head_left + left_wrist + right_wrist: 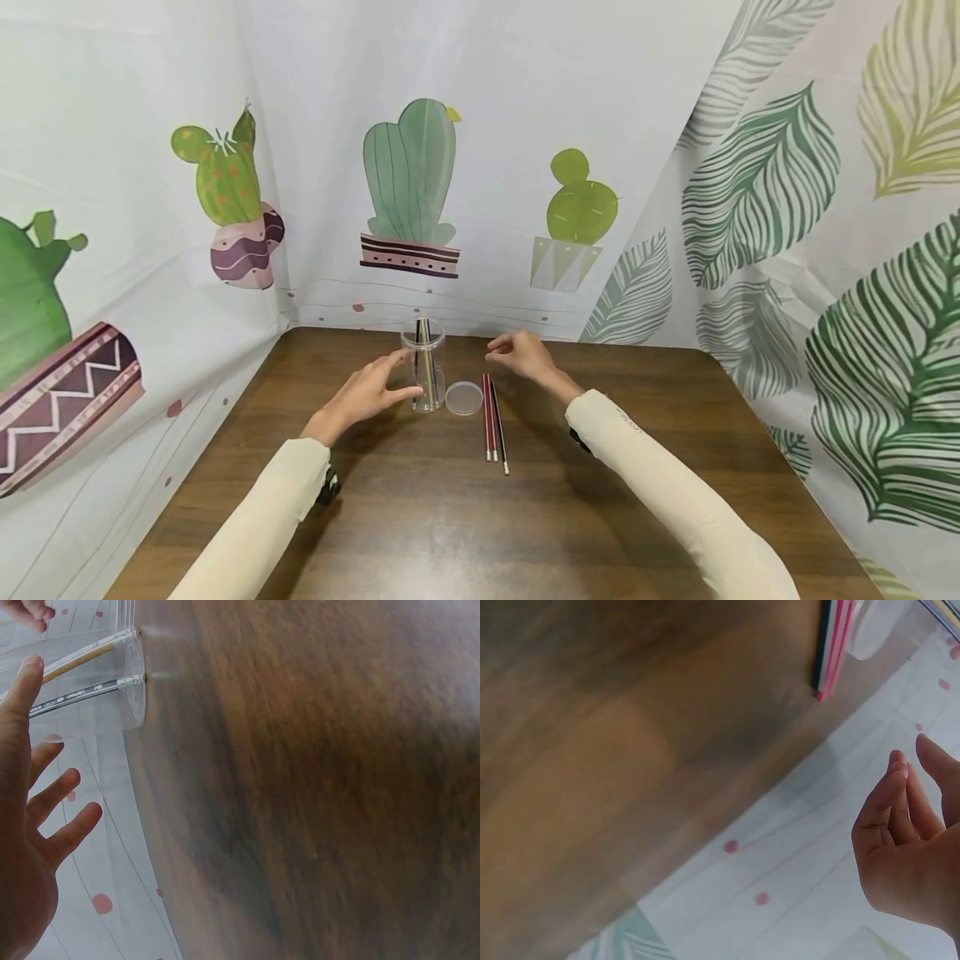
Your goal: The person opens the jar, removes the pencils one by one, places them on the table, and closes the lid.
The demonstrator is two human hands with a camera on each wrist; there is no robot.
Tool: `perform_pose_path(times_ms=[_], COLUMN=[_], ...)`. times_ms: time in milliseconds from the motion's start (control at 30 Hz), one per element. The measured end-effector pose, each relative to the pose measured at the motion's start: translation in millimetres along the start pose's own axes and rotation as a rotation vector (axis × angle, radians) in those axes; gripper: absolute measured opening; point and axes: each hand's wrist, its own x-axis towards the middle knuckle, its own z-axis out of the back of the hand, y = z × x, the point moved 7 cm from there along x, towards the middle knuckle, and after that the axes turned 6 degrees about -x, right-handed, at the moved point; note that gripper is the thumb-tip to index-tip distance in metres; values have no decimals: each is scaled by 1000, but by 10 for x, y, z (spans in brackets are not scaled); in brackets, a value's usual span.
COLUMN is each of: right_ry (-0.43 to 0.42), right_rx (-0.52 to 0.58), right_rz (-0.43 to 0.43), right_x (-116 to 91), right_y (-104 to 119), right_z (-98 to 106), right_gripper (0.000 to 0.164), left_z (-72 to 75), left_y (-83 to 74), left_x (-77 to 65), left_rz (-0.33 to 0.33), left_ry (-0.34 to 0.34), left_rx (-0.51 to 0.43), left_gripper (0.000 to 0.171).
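Note:
A tall clear plastic jar [437, 375] stands upright with a few pencils [424, 367] inside, one gold and one dark among them. My left hand [367, 387] is beside its left side, fingers spread and thumb overlapping the jar [112, 682] in the left wrist view. Just right of the jar lies a round clear lid [464, 398]. Two red pencils [488, 421] and a black pencil [499, 429] lie together on the table, pale ends toward me. Beyond their far ends hovers my right hand [522, 354], fingers loosely bent, thumb apart from them, holding nothing.
The brown wooden table [435, 517] ends at the back against a white curtain [495, 167] printed with cacti. Leaf-patterned cloth [765, 200] hangs along the right side. Both forearms wear cream sleeves, with dark straps near the wrists.

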Motion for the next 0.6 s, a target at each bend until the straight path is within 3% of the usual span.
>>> perform_pose_path(times_ms=[600], right_ry=[-57], right_rx=[-3], right_rz=[166], right_x=[300], right_y=[728], right_z=[378], right_gripper=[22], left_z=[-2], left_y=[-13], left_x=[8], left_rz=[17], left_ry=[9], left_rx=[2], left_gripper=[87])
